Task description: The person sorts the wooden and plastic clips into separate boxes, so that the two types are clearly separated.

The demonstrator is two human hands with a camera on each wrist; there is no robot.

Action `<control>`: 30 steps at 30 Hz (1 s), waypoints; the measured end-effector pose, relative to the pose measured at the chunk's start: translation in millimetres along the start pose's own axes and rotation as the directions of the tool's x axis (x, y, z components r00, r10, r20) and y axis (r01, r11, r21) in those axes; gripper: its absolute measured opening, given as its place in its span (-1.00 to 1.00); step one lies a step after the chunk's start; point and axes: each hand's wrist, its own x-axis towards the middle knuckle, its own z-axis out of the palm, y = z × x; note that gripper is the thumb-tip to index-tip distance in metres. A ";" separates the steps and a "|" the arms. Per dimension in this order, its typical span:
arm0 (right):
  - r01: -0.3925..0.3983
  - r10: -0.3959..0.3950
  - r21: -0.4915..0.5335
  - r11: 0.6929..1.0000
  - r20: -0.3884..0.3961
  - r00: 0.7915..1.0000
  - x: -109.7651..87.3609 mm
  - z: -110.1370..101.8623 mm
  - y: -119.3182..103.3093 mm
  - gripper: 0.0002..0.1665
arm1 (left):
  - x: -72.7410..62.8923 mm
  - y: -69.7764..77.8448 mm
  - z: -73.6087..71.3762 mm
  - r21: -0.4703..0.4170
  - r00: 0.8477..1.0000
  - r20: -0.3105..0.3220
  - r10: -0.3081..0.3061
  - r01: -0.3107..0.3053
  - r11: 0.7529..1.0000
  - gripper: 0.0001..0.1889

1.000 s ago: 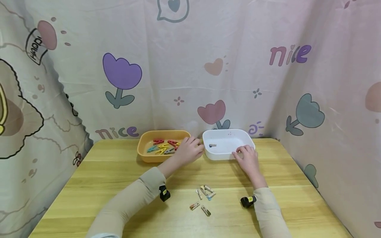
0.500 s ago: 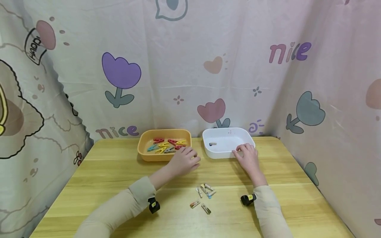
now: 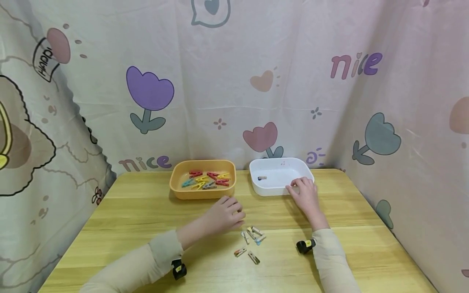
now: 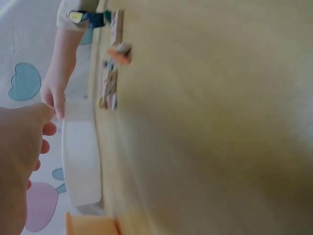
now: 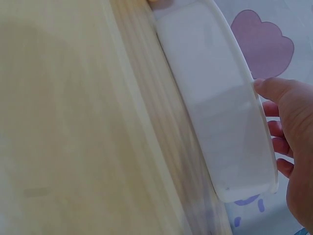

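My left hand [image 3: 223, 213] hovers over the table between the yellow tray [image 3: 202, 195] and the loose clothespins, fingers loosely bent and nothing visible in them. Small wooden clothespins [image 3: 253, 257] with coloured decorations lie in a loose group just right of and below it; they also show as wooden clothespins [image 4: 110, 85] in the left wrist view. My right hand [image 3: 307, 197] holds the near right rim of the white tray [image 3: 269, 191], thumb on the rim and fingers reaching over it inside [image 5: 301, 122]. One small clothespin [image 3: 261, 178] lies in the white tray.
Several red, yellow, teal and grey plastic clothespins [image 3: 199, 179] lie inside the yellow tray. Both trays stand at the back of the wooden table [image 3: 146, 211], close to a patterned curtain [image 3: 220, 81]. Black wrist cameras [image 3: 178, 269] sit on both sleeves.
My left hand has moved from between the two trays down and leftward, nearer the loose clothespins. The right hand has stayed on the white tray's rim.
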 end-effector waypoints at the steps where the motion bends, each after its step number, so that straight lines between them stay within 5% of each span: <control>1: -0.002 0.002 0.000 1.000 0.002 1.000 -0.1 -0.1 0.0 -0.71 | -1.5 2.8 -0.4 -0.006 1.000 0.001 0.009 -0.009 1.000 -0.84; 16: 0.006 -0.006 0.005 1.000 -0.016 1.000 -0.4 -0.4 0.6 -0.72 | -27.0 36.7 1.6 -0.071 0.995 -0.009 0.100 -0.100 0.992 -0.72; 30: -0.002 0.003 0.007 1.000 -0.016 1.000 -1.1 -0.8 0.3 -0.72 | -36.5 45.7 3.9 -0.094 0.987 0.024 0.159 -0.156 0.983 -0.63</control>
